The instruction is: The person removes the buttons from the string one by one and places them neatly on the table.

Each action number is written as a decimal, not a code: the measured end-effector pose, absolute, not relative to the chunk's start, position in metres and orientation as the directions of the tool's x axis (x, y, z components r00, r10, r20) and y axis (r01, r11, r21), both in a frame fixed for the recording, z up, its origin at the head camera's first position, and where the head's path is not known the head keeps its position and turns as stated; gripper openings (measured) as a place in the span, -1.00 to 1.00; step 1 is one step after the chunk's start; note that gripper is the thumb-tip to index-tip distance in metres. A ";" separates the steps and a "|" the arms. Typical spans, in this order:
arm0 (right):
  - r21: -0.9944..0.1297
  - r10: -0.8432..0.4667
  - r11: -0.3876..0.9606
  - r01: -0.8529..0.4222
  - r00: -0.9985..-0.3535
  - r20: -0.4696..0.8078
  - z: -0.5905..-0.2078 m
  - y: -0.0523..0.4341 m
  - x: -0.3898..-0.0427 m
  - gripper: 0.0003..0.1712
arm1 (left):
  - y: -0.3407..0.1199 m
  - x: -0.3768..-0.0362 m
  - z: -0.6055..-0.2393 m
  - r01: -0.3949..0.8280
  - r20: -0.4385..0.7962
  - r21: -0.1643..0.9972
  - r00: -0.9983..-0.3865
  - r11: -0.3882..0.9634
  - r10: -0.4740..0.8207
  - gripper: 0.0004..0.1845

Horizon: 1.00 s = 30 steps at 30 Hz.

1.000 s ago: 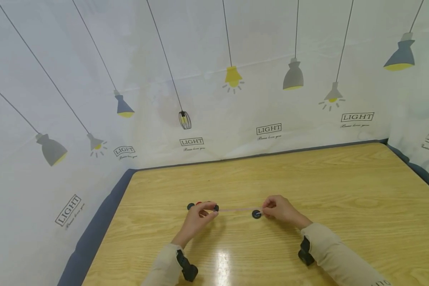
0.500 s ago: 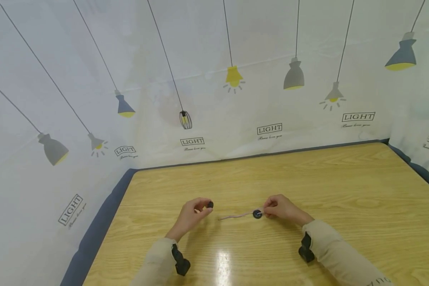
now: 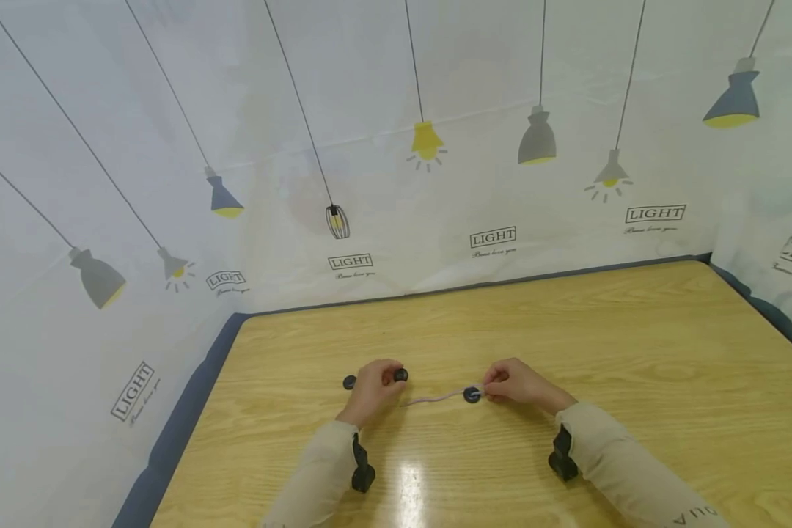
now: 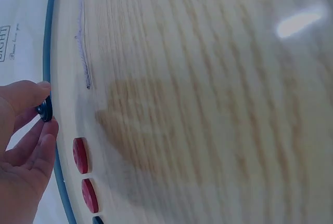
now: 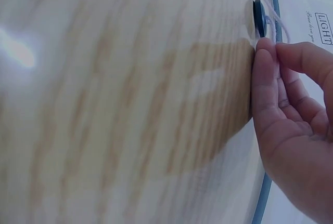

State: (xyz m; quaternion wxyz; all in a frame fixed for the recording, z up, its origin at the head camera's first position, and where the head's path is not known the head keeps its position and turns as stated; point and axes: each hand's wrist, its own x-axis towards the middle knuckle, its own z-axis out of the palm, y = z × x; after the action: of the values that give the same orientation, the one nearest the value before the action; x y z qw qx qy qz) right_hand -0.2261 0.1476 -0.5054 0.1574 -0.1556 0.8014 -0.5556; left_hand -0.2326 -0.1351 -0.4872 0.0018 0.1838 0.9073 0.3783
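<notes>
My left hand (image 3: 373, 390) holds a round black button (image 3: 401, 375) up off the table, pinched between thumb and fingertips; the left wrist view shows this button (image 4: 47, 109) edge-on. To the right, my right hand (image 3: 520, 383) pinches a pale purple string (image 3: 429, 400) between thumb and forefinger. A second black button (image 3: 471, 394) sits on that string close to the right fingertips, with the string passing through it. From there the string's loose end runs left across the table in a slight wave, stopping near the left hand.
Two red buttons (image 4: 80, 155) lie on the wooden table (image 3: 567, 455) below the left hand in its wrist view. Another black button (image 3: 350, 382) lies left of that hand. A white lamp-print cloth (image 3: 396, 183) stands behind the table's far edge.
The left hand has let go of the string, whose end now lies wavy on the table. It moved left, then back right, still holding the black button. The right hand stays put.
</notes>
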 end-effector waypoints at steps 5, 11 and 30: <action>-0.945 -0.426 0.321 -0.065 -0.901 -0.083 -0.503 0.147 -0.225 -0.93 | -0.131 -0.238 -0.488 0.326 0.144 0.643 -0.940 0.693 0.309 -0.70; -0.948 -0.430 0.313 -0.067 -0.899 -0.079 -0.498 0.146 -0.222 -0.90 | -0.128 -0.242 -0.492 0.331 0.164 0.614 -0.941 0.716 0.295 -0.69; -0.946 -0.423 0.315 -0.081 -0.904 -0.064 -0.503 0.146 -0.223 -0.91 | -0.129 -0.245 -0.498 0.277 0.081 0.627 -0.953 0.728 0.292 -0.66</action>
State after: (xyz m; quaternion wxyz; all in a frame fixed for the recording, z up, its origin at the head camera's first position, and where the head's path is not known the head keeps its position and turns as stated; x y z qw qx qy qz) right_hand -0.2231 0.1465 -0.5028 0.1518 -0.1580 0.7965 -0.5636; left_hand -0.2451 -0.1288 -0.4980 0.0114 0.1529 0.9294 0.3357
